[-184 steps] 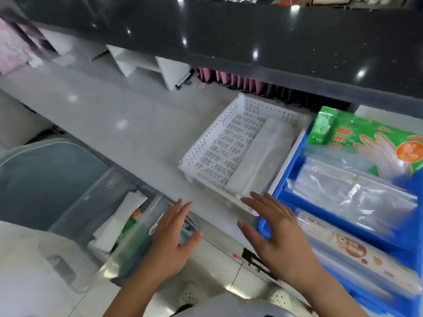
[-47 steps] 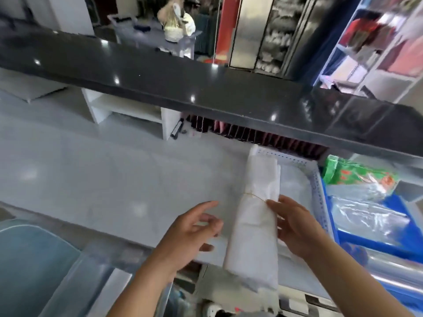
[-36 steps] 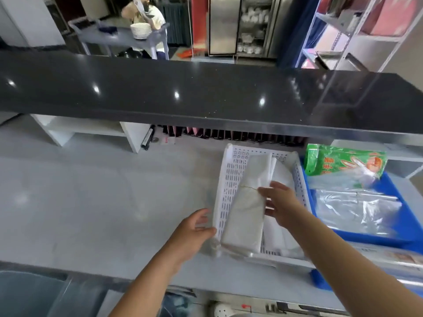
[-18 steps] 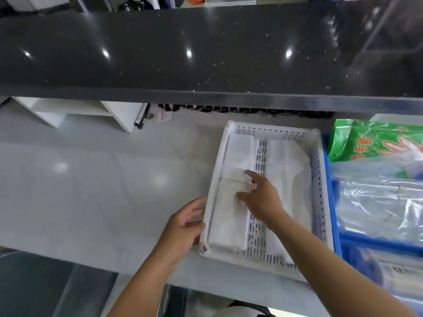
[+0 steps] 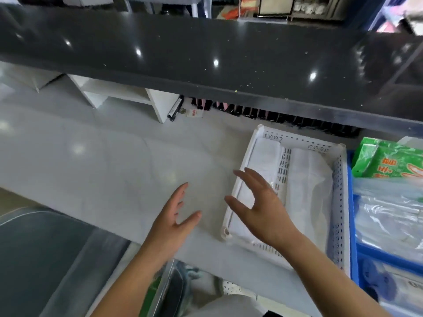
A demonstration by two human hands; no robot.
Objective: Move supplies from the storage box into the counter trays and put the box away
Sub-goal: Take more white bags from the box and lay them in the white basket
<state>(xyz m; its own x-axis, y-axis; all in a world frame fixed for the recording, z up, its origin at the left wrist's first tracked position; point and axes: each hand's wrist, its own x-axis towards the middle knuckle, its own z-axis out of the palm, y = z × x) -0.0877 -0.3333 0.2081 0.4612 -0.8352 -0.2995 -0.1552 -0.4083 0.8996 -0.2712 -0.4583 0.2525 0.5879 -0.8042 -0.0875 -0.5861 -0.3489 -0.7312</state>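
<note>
A white perforated tray (image 5: 297, 139) sits on the grey counter, holding two white bundles: one (image 5: 265, 156) along its left side, one (image 5: 309, 193) on the right. My right hand (image 5: 261, 207) hovers over the tray's left edge with fingers spread, holding nothing. My left hand (image 5: 174, 223) is open above the counter, left of the tray, also empty. The clear storage box (image 5: 164, 287) shows partly below the counter edge, between my forearms, with green packaging inside.
A blue tray (image 5: 352, 225) right of the white one holds clear plastic bags (image 5: 389, 216) and a green glove packet (image 5: 389, 161). A black upper counter (image 5: 206, 53) overhangs the back. A white shelf unit (image 5: 128, 97) stands at back left. A grey lid (image 5: 34, 248) lies lower left.
The white bundle was carried up from the box and laid in the tray's left side. Both hands have since let go and pulled back, open.
</note>
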